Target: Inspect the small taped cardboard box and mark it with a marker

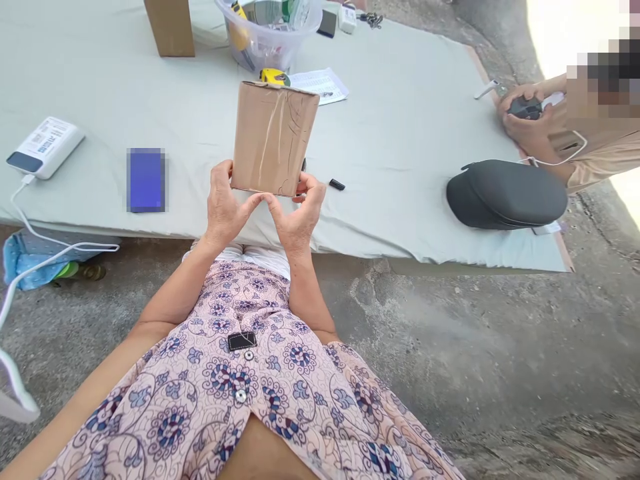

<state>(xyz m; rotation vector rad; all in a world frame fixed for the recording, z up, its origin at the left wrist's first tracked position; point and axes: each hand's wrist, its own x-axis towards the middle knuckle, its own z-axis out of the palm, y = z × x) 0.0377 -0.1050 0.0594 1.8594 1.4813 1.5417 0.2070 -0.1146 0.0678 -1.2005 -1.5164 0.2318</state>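
A brown cardboard box [273, 140] is held up over the near edge of the table, its creased, scratched face toward me. My left hand [226, 200] grips its lower left side, thumb along the bottom edge. On the lower right, my right hand [300, 207] is closed on the same box, with the thumb tips nearly meeting beneath it. Part of a dark thing shows behind the box by my right fingers; what it is stays hidden. A black pen cap [337, 185] lies on the cloth just right of my right hand.
Behind the box are a yellow tape measure [274, 77], a paper sheet [323, 85] and a clear tub [270, 40]. Another cardboard box [171, 27] stands back left. A white power bank [46, 148] lies left. At right, a black case [507, 193] sits near another person's hands [525, 123].
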